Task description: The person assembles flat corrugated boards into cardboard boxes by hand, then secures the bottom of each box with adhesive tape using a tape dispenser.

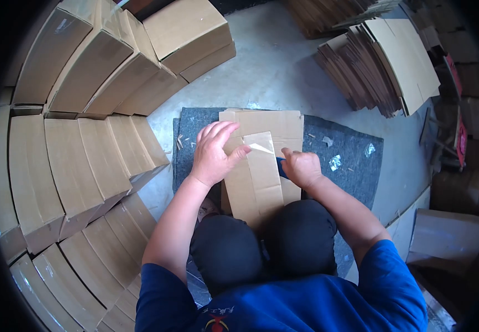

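Note:
My left hand (213,152) has its fingers apart at the upper left of a narrow folded cardboard piece (261,182), its thumb touching the piece near a white torn or cut patch (262,148). Closed round a small blue object (281,166), my right hand (302,167) is at the right side of the same piece. Most of the blue object is hidden by the fingers. Under the narrow piece lies a wider flat cardboard sheet (283,124), between my hands and above my knees.
A dark grey mat (355,149) with small scraps covers the floor ahead. Rows of cardboard boxes (73,166) stand at the left. Flat cardboard stacks (380,66) are at the upper right, and more boxes (449,235) are at the right.

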`<state>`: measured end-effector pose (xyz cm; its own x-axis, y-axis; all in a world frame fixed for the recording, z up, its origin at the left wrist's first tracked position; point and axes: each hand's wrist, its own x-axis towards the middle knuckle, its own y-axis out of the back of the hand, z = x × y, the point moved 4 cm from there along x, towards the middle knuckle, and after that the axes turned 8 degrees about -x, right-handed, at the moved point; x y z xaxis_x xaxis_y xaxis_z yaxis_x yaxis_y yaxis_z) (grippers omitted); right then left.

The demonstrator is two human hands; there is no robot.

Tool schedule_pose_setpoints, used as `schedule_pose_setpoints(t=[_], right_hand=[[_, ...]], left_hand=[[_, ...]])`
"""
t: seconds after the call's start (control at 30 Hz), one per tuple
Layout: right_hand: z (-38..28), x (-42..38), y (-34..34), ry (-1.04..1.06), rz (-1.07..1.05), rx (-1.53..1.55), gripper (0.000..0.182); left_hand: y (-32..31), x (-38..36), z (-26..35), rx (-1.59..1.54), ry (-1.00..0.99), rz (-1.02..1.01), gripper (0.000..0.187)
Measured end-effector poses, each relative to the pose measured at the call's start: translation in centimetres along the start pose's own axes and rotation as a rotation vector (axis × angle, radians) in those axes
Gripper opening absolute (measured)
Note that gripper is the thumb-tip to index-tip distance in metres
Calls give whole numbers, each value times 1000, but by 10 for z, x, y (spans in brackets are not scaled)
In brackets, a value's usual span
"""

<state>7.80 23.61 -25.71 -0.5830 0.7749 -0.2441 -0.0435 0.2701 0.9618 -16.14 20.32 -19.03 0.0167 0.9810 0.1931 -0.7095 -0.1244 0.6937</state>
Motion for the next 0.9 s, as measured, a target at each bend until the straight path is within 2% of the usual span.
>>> schedule_pose_setpoints(t=[0.07, 0.1, 0.13, 0.2, 0.43, 0.5, 0.53, 0.6, 0.63, 0.7, 0.73, 0.8, 0.83, 0.9], right_hand=[[-1, -1, 1, 10, 22, 47, 18], [-1, -1, 3, 9, 31, 67, 18], [0, -1, 5, 4, 38, 88, 18], [3, -3, 8, -9, 60, 114, 19], [14, -3, 5, -89, 59, 168, 27], [19, -4, 11, -138, 55, 184, 28], [23, -6, 14, -188, 47, 200, 29], [36, -13, 23, -315, 88, 243, 29], [44, -19, 30, -380, 161, 303, 29], [62, -32, 41, -466, 315, 467, 31], [71, -39, 46, -473, 371, 634, 28], [85, -54, 57, -439, 464, 957, 21], [86, -63, 77, -404, 497, 988, 20], [94, -76, 96, -393, 534, 1136, 19]], left_hand=[[-7, 9, 23, 160, 138, -261, 81], [-15, 11, 20, 211, 163, -231, 89], [-14, 18, 23, 214, 158, -235, 89], [-19, 31, 23, 273, 287, -397, 82], [-32, 52, 13, 252, 291, -413, 66], [-38, 49, 1, 235, 254, -172, 55], [-40, 47, -3, 237, 250, -171, 55], [-30, 39, -17, 45, 400, 45, 37], [-31, 33, -24, 50, 395, 54, 37], [-18, 21, -28, -92, 221, 390, 24], [-12, 15, -24, -65, 227, 356, 18], [3, 7, -13, 19, 134, 389, 17], [14, 6, 1, -54, 219, 334, 18], [26, 1, 22, -98, 191, 223, 17]])
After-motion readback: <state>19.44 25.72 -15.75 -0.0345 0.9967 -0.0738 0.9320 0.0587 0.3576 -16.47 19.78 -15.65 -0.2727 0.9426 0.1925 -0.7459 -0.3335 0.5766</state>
